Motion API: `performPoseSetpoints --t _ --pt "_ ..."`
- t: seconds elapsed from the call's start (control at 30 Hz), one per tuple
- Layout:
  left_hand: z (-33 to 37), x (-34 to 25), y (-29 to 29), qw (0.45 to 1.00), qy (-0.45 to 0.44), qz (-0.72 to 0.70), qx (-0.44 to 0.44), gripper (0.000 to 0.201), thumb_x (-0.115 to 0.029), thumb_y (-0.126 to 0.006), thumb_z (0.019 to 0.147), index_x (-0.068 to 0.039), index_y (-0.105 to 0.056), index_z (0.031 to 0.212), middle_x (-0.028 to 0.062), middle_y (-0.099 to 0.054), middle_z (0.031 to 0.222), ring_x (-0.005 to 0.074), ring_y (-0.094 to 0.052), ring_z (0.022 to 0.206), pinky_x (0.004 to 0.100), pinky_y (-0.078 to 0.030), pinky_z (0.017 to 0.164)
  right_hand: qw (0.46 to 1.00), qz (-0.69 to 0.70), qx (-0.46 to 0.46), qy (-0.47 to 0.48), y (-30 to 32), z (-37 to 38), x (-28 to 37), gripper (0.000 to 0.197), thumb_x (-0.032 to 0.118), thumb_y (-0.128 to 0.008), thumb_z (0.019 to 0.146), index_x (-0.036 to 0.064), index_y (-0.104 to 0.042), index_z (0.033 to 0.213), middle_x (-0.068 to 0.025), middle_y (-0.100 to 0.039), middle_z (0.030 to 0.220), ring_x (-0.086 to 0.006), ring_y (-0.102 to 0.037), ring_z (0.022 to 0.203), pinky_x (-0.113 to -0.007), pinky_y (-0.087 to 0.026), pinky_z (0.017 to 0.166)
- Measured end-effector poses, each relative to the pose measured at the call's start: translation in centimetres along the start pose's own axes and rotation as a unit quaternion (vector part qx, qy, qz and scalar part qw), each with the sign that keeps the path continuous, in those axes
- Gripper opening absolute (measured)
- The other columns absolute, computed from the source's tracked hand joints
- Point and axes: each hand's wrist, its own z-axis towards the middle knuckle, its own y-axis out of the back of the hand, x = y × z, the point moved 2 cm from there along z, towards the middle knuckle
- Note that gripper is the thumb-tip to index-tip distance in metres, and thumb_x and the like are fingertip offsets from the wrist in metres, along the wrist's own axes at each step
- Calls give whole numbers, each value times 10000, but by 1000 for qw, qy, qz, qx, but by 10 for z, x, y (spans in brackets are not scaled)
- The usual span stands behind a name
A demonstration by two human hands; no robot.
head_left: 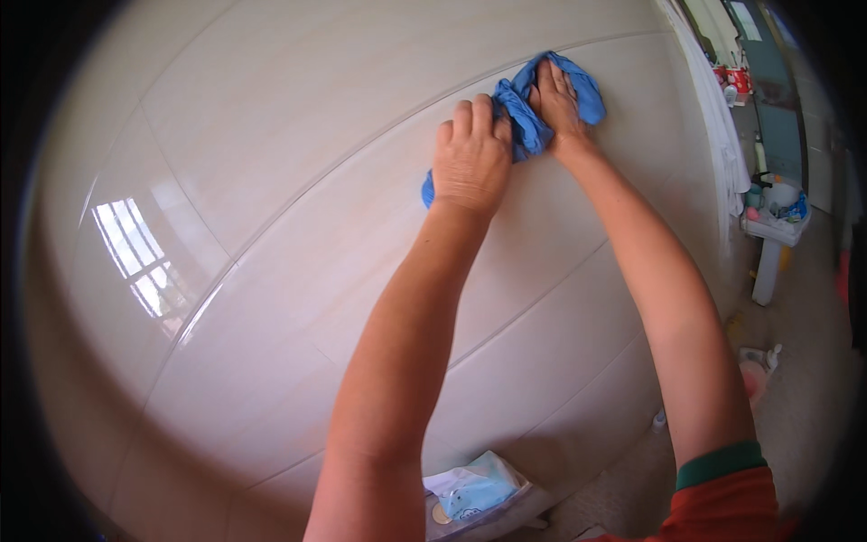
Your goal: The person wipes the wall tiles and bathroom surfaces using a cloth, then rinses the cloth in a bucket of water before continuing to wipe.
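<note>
Lateral passage extends along the glossy tiled wall (271, 135) to the left of the left hand (472, 155). Immediately right of that hand, the bunched blue cloth (524, 117) and the right hand (557, 99) block movement. Between the left forearm (388, 361) and the right forearm (668, 307), a wedge of open space widens downward. White hanging fabric (722, 135) limits travel on the right. Below, a blue-and-white soft packet (479, 488) obstructs the area beside the left forearm.
</note>
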Motion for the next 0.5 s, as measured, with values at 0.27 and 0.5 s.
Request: performPoseSetpoints --t 0.27,0.5 --pt "-28 -5 8 998 -27 -54 26 174 -124 -532 768 -65 -583 924 122 -502 1106 276 -483 989 358 -418 818 998 35 -17 43 39 -11 32 283 214 -463 770 30 -522 977 -185 -520 1084 -375 -470 1017 -461 -340 925" --pt "-116 60 78 998 -48 -39 11 168 -122 -532 753 -61 -582 901 146 -499 1121 295 -491 1018 366 -419 830 990 21 2 139 58 -77 154 411 323 -556 809 76 -531 1136 -110 -533 1117 -320 -484 954 -438 -394 846"
